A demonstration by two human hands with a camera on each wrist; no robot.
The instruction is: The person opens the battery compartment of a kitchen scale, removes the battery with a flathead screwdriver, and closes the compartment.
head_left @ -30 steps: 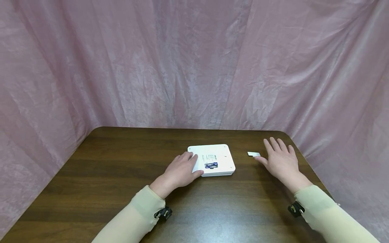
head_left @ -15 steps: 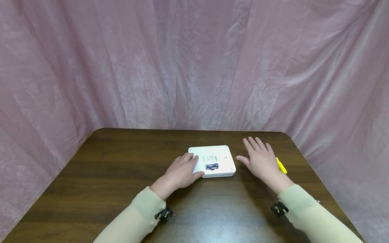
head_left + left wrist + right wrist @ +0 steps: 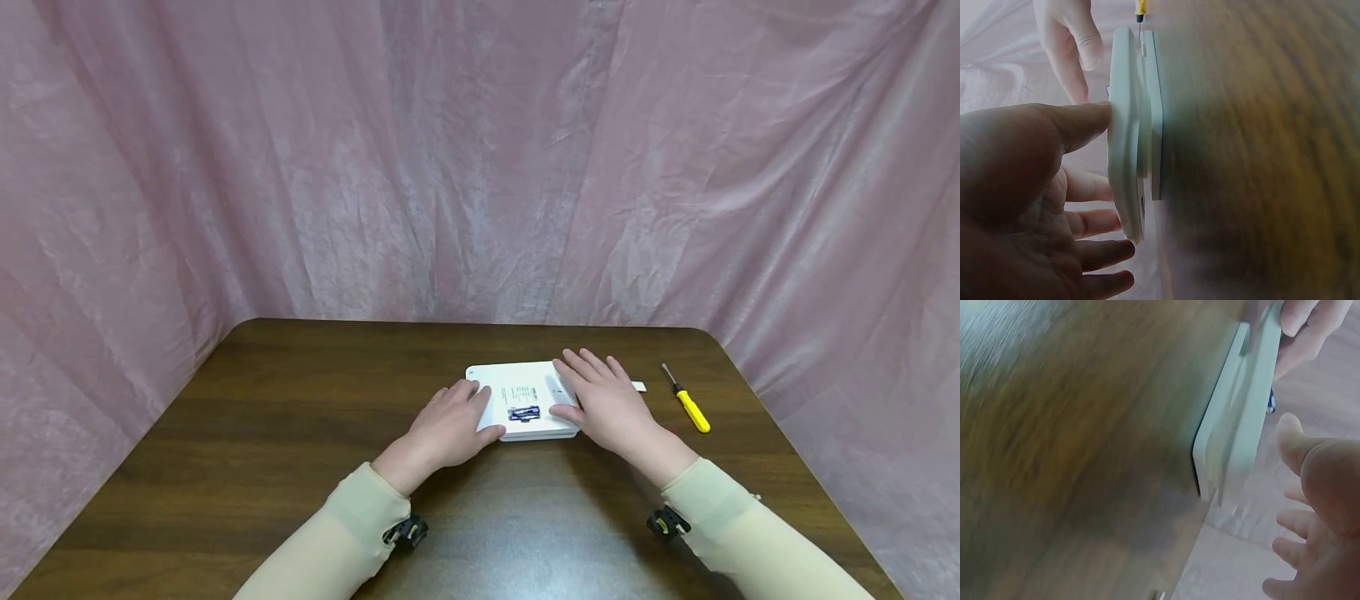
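Note:
A white kitchen scale (image 3: 543,375) lies face down, a thinner plate under its thicker body. Two blue batteries (image 3: 523,413) show in its open compartment, below printed text. My left hand (image 3: 442,425) rests on its left side; in the left wrist view the thumb (image 3: 1088,122) touches the upturned underside and the other fingers spread along the edge. Over the right side hovers my right hand (image 3: 611,408), fingers spread and holding nothing. In the right wrist view its thumb (image 3: 1290,434) is apart from the scale (image 3: 1250,425).
A small white cover (image 3: 639,387) lies right of the scale, partly hidden by the right hand. Farther right is a screwdriver (image 3: 692,410) with a yellow handle. The brown wooden table (image 3: 300,400) ends at a pink curtain (image 3: 450,167) behind.
My right hand has moved left, from beside the white cover to over the scale's right side, uncovering the screwdriver. The left hand has stayed on the scale.

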